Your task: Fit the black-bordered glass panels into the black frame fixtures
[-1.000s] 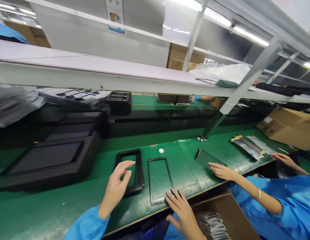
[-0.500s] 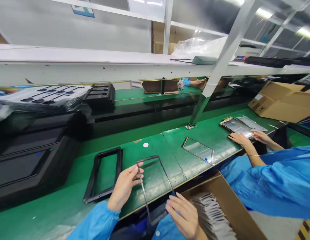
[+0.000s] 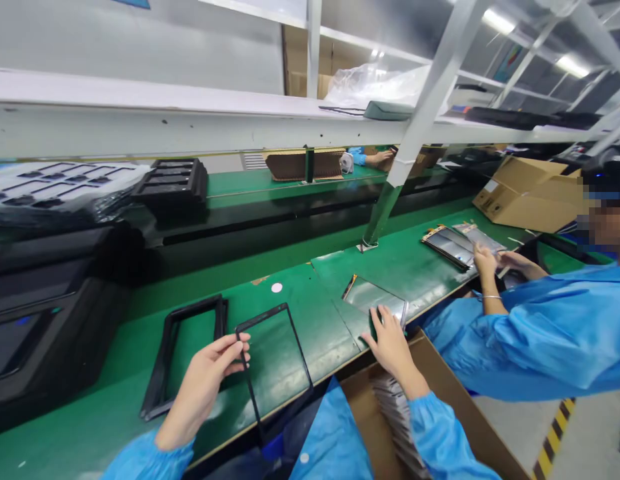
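Observation:
My left hand (image 3: 205,383) pinches the left edge of a thin glass panel with a black border (image 3: 275,360), held tilted above the green bench. A thick black frame (image 3: 183,353) lies flat just left of it. My right hand (image 3: 390,340) reaches right, fingers spread and resting on the near edge of a shiny panel (image 3: 373,297) lying on the bench. Both sleeves are blue.
A cardboard box (image 3: 460,427) of stacked panels sits below the bench edge. A co-worker in blue at right handles panels (image 3: 453,243). Black trays (image 3: 173,180) and a black machine (image 3: 45,313) stand at left. A white sticker (image 3: 277,287) lies on the mat.
My right hand let go of the glass panel's lower end and moved right onto the shiny panel. The left hand kept the glass panel and carried it slightly left. The view swung right.

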A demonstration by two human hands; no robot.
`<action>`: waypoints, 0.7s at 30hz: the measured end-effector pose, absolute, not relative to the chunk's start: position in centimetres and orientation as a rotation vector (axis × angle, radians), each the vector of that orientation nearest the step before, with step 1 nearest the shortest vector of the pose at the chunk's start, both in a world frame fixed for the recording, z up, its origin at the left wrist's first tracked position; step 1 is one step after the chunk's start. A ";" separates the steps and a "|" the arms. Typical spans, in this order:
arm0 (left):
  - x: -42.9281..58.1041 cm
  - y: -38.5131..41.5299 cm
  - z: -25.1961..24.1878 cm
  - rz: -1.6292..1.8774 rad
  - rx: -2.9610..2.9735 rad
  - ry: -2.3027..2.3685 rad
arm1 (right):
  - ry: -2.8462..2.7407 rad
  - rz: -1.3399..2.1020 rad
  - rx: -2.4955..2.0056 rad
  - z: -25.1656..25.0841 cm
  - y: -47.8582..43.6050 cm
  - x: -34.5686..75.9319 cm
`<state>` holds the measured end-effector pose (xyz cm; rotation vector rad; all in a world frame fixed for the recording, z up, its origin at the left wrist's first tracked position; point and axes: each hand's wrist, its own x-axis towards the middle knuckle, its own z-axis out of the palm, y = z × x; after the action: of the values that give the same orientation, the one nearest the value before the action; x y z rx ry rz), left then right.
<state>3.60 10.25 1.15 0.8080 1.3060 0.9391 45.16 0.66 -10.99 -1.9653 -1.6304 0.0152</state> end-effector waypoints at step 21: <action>2.6 8.4 2.3 0.976 1.007 1.134 | -0.996 0.612 -1.347 -5.0 -4.2 29.0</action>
<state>2.59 8.39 2.27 1.0073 1.1345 0.9760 29.00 -4.25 -4.99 -1.3472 -0.9963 0.6120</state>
